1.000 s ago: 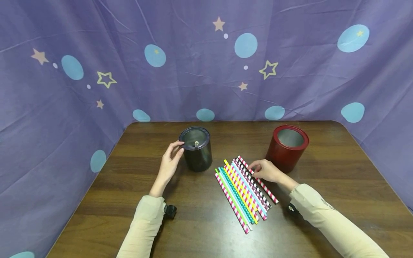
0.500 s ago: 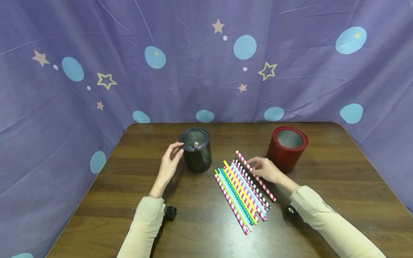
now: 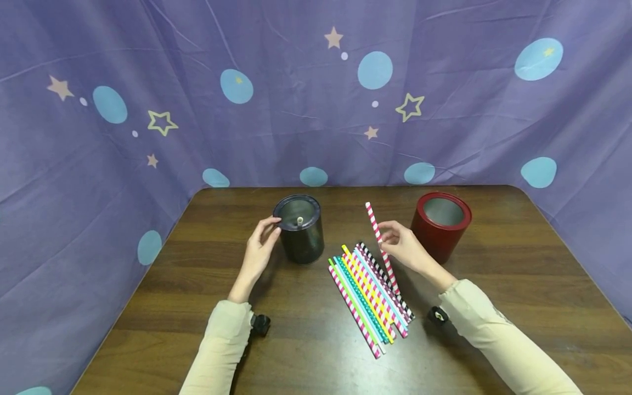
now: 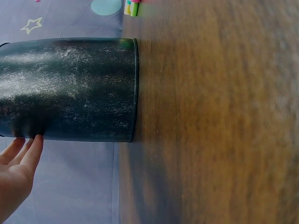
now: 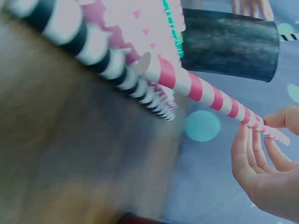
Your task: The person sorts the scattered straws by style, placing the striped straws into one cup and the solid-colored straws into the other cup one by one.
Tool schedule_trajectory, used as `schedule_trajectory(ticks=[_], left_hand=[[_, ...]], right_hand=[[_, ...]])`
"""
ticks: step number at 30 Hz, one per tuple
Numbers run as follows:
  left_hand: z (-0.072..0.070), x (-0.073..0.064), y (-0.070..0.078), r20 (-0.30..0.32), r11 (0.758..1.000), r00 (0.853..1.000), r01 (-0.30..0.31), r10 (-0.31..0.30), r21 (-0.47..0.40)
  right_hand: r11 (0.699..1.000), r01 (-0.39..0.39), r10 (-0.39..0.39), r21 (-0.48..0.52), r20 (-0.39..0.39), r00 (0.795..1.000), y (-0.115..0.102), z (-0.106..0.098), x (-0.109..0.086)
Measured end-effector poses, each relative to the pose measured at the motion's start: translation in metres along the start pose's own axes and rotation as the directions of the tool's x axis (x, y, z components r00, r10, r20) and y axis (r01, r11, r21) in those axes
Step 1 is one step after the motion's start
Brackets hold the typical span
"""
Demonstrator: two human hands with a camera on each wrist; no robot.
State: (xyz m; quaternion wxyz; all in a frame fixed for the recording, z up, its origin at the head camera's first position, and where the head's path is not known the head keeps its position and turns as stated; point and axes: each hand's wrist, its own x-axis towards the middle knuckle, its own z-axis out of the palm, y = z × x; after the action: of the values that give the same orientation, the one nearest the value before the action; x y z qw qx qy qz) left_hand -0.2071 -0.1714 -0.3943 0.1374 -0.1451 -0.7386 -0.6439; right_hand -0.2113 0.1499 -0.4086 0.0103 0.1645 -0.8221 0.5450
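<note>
In the head view, the left hand [image 3: 258, 249] is extended rather than clenched, fingers nearly straight, tips touching the nine o'clock side of a black, cylindrical, metal-looking can [image 3: 303, 247]; the right hand [image 3: 405, 247] is grasping a red-and-white striped paper straw [image 3: 374, 224] between thumb and fingers, the straw slanting from eleven o'clock down to five; its lower end overlaps a row of patterned paper straws [image 3: 369, 299], though contact there cannot be told. From that row, the black can stands at ten o'clock, a pale straw end [image 3: 300, 220] showing inside; a red, cylindrical, metal-looking can [image 3: 434, 238] stands at two, just beyond the right hand; brown wooden tabletop [image 3: 296, 340] separates the two cans, its far edge meeting a purple patterned fabric curtain [image 3: 296, 137] at twelve.

In the left wrist view, the left fingertips meet the black can's wall at eight o'clock; wood stretches from one o'clock to five, beside the can's base.

In the right wrist view, the right hand, at four o'clock, pinches the straw near its far end; the row lies towards eleven, the black can at two, a dark red edge at six.
</note>
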Motion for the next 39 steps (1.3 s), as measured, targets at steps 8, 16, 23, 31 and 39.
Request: schedule_trajectory(ticks=[8, 16, 23, 31, 39], left_hand=[[0.0, -0.001, 0.0, -0.006, 1.0, 1.0, 0.005, -0.005, 0.008], [0.0, 0.0, -0.002, -0.01, 1.0, 1.0, -0.004, 0.004, 0.006], [0.001, 0.001, -0.002, -0.009, 1.0, 1.0, 0.001, -0.001, 0.008], [0.001, 0.001, -0.001, -0.012, 1.0, 1.0, -0.001, 0.001, 0.008], [0.001, 0.0, -0.001, -0.015, 1.0, 1.0, 0.003, -0.003, 0.011]], right_hand=[[0.996, 0.047, -0.044, 0.071, -0.049, 0.998, -0.027, 0.002, 0.009], [0.973, 0.069, -0.052, 0.222, -0.083, 0.995, -0.048, 0.005, 0.016], [0.956, 0.116, -0.076, 0.269, -0.155, 0.985, -0.055, 0.008, 0.02], [0.929, 0.158, -0.087, 0.334, -0.218, 0.972, -0.066, 0.01, 0.023], [0.9, 0.202, -0.111, 0.385, -0.245, 0.963, -0.075, 0.012, 0.024]])
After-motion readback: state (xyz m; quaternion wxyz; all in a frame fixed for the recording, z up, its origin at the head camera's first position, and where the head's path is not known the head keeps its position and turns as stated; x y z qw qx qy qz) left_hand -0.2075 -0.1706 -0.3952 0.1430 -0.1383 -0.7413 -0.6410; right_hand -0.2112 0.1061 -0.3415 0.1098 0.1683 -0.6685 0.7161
